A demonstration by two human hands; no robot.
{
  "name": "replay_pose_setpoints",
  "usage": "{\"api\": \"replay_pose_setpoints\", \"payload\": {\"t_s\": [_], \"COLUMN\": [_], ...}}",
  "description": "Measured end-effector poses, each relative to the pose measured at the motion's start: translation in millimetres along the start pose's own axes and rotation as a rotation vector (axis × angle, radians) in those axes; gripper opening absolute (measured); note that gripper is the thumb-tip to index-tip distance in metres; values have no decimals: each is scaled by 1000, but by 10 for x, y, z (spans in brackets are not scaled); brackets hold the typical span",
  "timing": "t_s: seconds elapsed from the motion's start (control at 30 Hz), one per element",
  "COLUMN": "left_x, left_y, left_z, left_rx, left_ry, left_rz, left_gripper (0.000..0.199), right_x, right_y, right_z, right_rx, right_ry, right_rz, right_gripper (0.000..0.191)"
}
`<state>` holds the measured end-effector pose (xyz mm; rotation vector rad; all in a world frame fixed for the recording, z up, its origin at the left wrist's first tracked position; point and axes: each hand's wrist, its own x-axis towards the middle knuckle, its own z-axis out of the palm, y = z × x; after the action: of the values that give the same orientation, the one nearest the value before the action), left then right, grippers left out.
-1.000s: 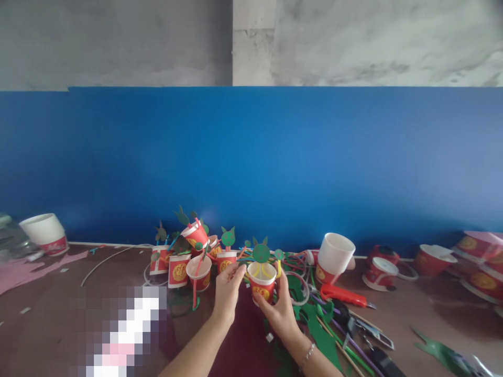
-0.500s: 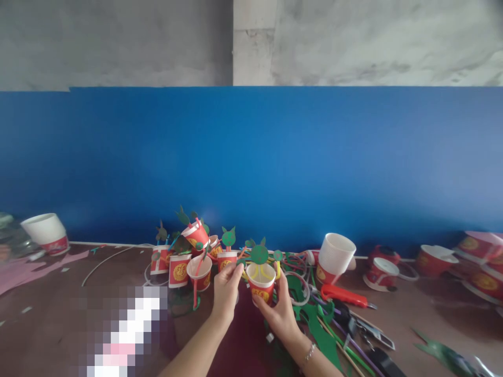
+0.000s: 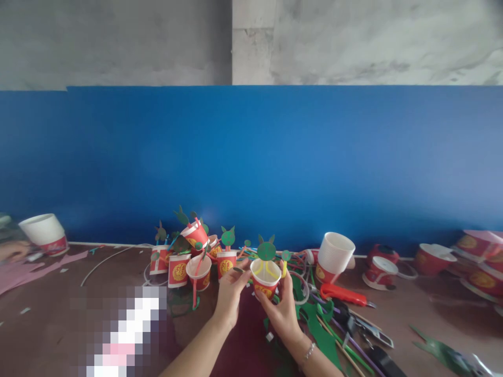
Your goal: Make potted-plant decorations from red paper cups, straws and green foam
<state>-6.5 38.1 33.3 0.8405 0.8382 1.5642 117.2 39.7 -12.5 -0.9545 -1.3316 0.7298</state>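
A small red-and-white paper cup (image 3: 265, 288) with a gold emblem is held upright, its mouth tilted toward me. A round green paper head (image 3: 266, 251) with pointed ears rises from its far rim, and yellow strips run inside. My right hand (image 3: 282, 311) wraps the cup's right side, thumb across the front. Beside those fingers stands a yellow strip tipped with a green disc (image 3: 286, 256). My left hand (image 3: 231, 296) pinches at the cup's left rim, where a dark green disc (image 3: 238, 269) shows edge-on; exactly what lies between its fingertips is partly hidden.
Several similar decorated cups (image 3: 179, 270) cluster on the left. Rightward are a large white cup (image 3: 336, 254), an orange utility knife (image 3: 343, 295), green paper scraps (image 3: 322, 335) and green-handled scissors (image 3: 440, 351). Another person's hand (image 3: 14, 251) is at the far left, near pink paper (image 3: 19, 275).
The cup and both hands have moved slightly right. The left fingers have shifted at the cup's left rim, and a dark disc now shows there. Another person's hand has come further into view.
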Motion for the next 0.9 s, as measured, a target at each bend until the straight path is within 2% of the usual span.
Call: {"api": "replay_pose_setpoints", "payload": {"t_s": [0.13,0.37,0.47,0.67,0.83,0.9], "left_x": [-34,3,17,-6,-11,-4], "left_y": [4,-19,12,95,113,126], "left_z": [27,-38,-59,-36,-6,-3], "left_rx": [24,27,143,403,389,348], "left_ry": [-63,-10,9,18,-30,-17], "left_rz": [46,44,71,231,173,137], "left_gripper": [29,30,28,27,29,32], "right_x": [3,4,-2,-21,-43,-55], "right_y": [-26,-80,-69,88,100,92], "right_z": [1,-14,-25,-18,-26,-46], "right_rx": [18,89,59,-43,-86,-89], "right_ry": [5,-86,-104,-138,-181,-241], "right_rz": [4,9,-13,-35,-72,-104], "right_gripper": [88,85,84,87,88,80]}}
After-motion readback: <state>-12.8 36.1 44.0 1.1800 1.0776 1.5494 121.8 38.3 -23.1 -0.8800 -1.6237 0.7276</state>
